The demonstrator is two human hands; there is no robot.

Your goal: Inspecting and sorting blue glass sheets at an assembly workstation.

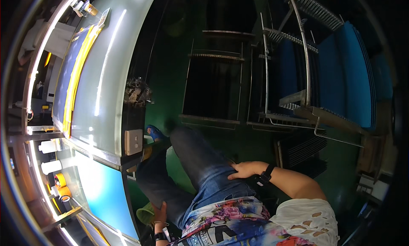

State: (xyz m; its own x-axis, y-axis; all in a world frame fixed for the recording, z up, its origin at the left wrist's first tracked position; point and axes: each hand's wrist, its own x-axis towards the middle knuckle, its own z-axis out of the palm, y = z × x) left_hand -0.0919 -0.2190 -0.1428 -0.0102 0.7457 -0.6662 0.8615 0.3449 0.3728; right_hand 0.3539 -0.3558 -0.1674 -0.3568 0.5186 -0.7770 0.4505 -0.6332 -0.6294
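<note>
My right hand (246,170) lies on my right thigh, over the blue jeans (213,171). Its fingers are stretched out with the thumb apart, and nothing shows in it. A dark band with a square face circles that wrist. Down by my left thigh is my left hand (159,213), right beside a rounded green thing (145,215) whose kind I cannot make out. Most of the left fingers are hidden or in shadow, so whether they grip it does not show. My legs are bent at the knee.
At left stand a glossy grey tabletop (123,46) with yellow-edged sheets (70,84) and a lit blue-white panel (104,188). Orange tape rolls (63,188) sit past the panel. Metal racks (309,54), one holding blue panels (353,75), stand on the green floor (164,90).
</note>
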